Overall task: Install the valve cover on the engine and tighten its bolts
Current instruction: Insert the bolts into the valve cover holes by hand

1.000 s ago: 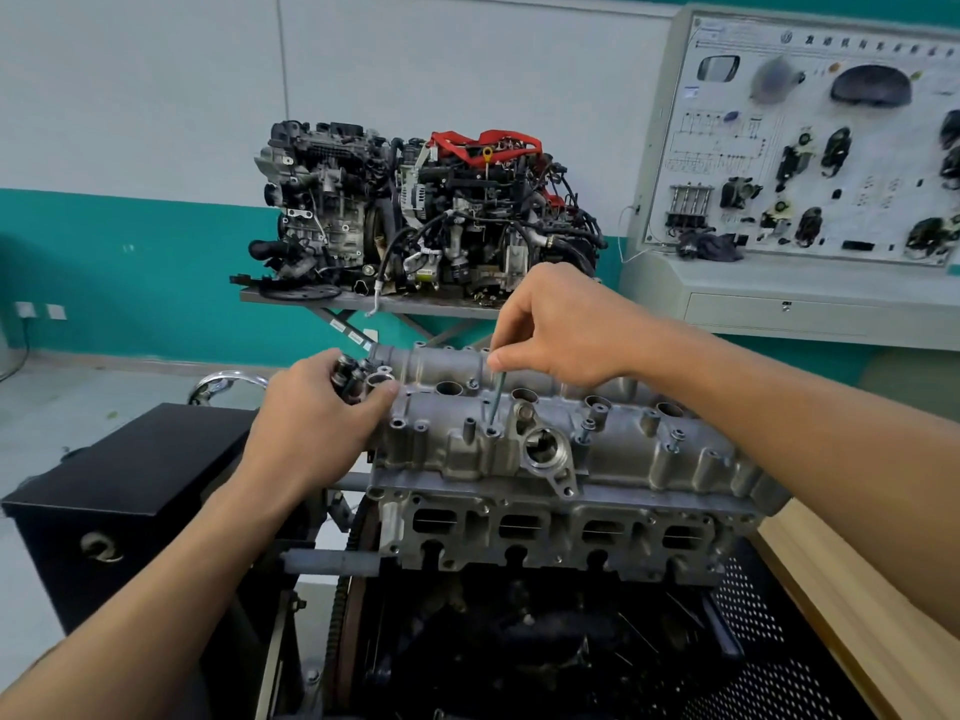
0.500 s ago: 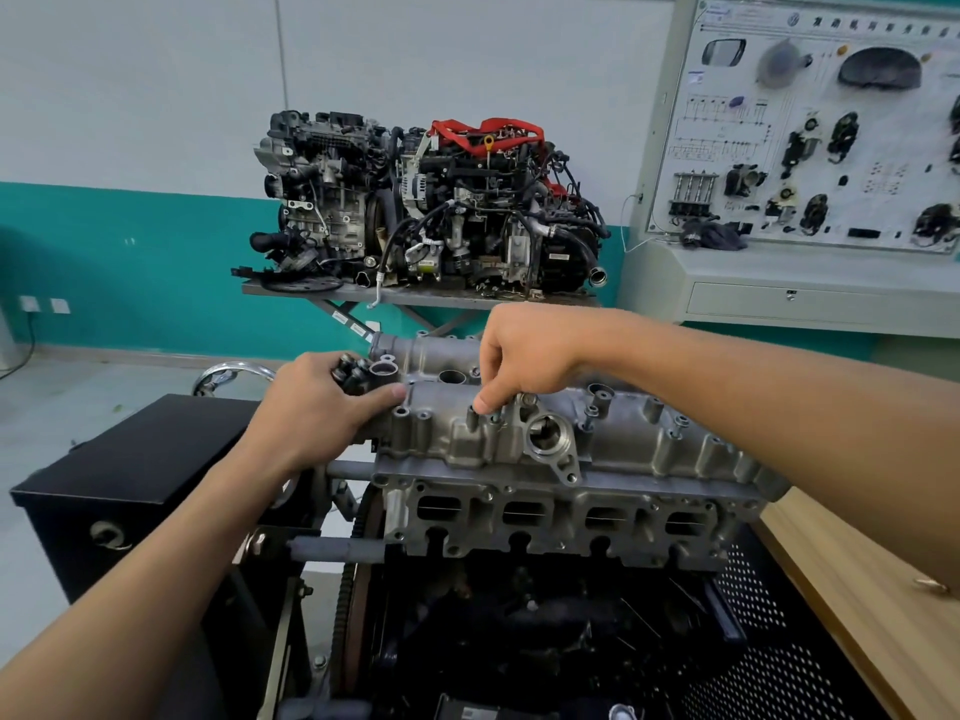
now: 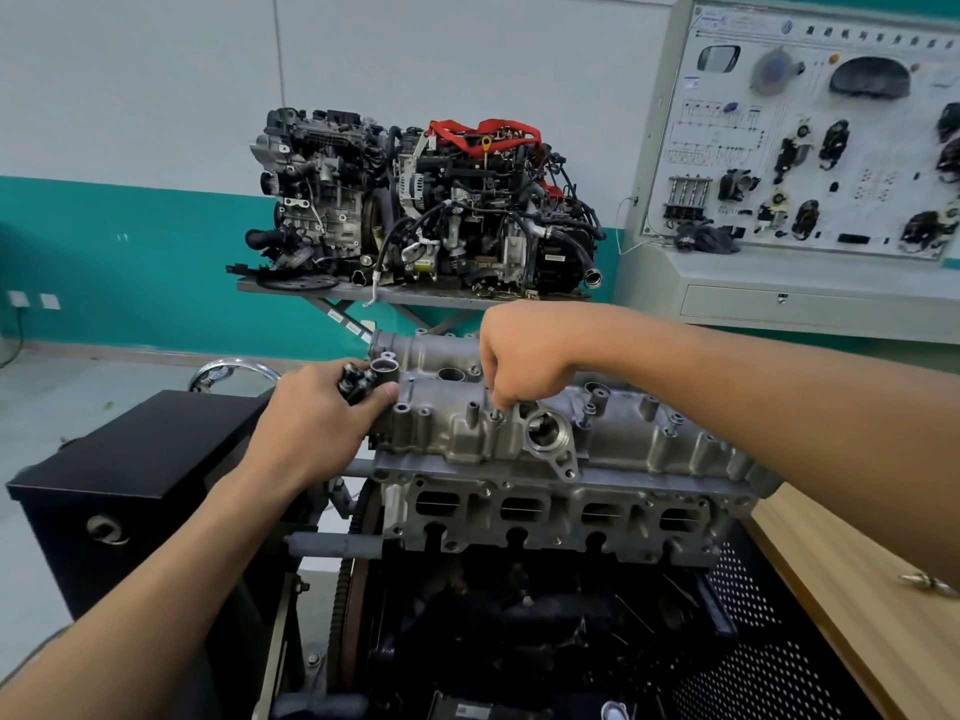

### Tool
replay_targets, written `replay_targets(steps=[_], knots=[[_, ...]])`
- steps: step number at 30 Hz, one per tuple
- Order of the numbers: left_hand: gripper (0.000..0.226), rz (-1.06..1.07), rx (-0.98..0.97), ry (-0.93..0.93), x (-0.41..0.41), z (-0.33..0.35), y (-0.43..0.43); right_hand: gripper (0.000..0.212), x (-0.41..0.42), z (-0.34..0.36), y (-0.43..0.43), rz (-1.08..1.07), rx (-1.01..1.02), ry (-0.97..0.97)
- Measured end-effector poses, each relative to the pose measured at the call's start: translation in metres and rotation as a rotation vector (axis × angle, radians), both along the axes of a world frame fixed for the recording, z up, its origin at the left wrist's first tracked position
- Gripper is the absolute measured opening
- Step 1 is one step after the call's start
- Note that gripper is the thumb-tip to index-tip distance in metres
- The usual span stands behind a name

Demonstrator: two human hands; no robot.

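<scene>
My left hand [image 3: 311,423] and right hand [image 3: 524,356] are bare. My left forearm [image 3: 171,589] and right forearm [image 3: 753,402] are bare too, as far up as the edge of the view lets me see. The skin looks smooth, with hardly any visible hair. The wide lens makes the near forearms bulk large and the hands small.

2 hands are working here: 1 left hand [image 3: 311,423] gripping a bunch of dark pieces [image 3: 356,387] too clustered for counting, and 1 right hand [image 3: 524,356] pinching 1 bolt [image 3: 496,415]. 1 valve cover [image 3: 613,439] is sitting on 1 engine [image 3: 558,517], whose side is showing 4 rectangular ports [image 3: 439,504]. Behind, 2 wall sockets [image 3: 18,298] and 1 display panel [image 3: 800,148] are hanging, and 1 metal table [image 3: 415,296] is carrying more engine assemblies [image 3: 441,200].
</scene>
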State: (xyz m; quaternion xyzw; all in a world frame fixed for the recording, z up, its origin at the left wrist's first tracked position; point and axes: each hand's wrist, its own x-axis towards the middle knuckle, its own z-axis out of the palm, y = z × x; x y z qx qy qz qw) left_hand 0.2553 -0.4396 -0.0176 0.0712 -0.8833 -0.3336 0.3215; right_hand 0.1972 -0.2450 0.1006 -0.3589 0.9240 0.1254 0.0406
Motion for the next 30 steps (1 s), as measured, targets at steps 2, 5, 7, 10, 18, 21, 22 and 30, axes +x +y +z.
replay_targets(steps=[2, 5, 7, 10, 18, 21, 22, 30], knots=[[0.03, 0.008, -0.023, -0.006, 0.001, 0.002, 0.001, 0.038, -0.001, -0.006, -0.002, -0.002, 0.013, 0.092], [0.031, 0.01, -0.029, -0.007, 0.002, 0.003, 0.002, 0.042, -0.001, -0.015, 0.0, 0.01, -0.039, 0.205], [0.029, 0.003, -0.019, -0.004, 0.002, 0.003, 0.002, 0.044, 0.0, -0.013, 0.003, -0.001, -0.103, 0.194], [0.028, -0.002, -0.01, -0.008, 0.003, 0.003, 0.002, 0.033, 0.005, -0.005, 0.006, 0.042, -0.106, 0.095], [0.029, 0.003, -0.021, -0.032, 0.002, 0.005, 0.001, 0.037, 0.006, -0.012, -0.006, 0.03, 0.035, 0.235], [0.03, -0.001, -0.03, -0.045, 0.001, 0.007, -0.001, 0.035, 0.002, -0.01, -0.005, -0.007, 0.009, 0.185], [0.031, 0.002, -0.036, -0.049, 0.001, 0.007, -0.002, 0.038, 0.001, -0.006, -0.004, -0.005, 0.002, 0.123], [0.033, 0.008, -0.05, -0.048, -0.003, 0.007, -0.007, 0.027, 0.004, -0.004, -0.004, 0.012, 0.047, 0.085]])
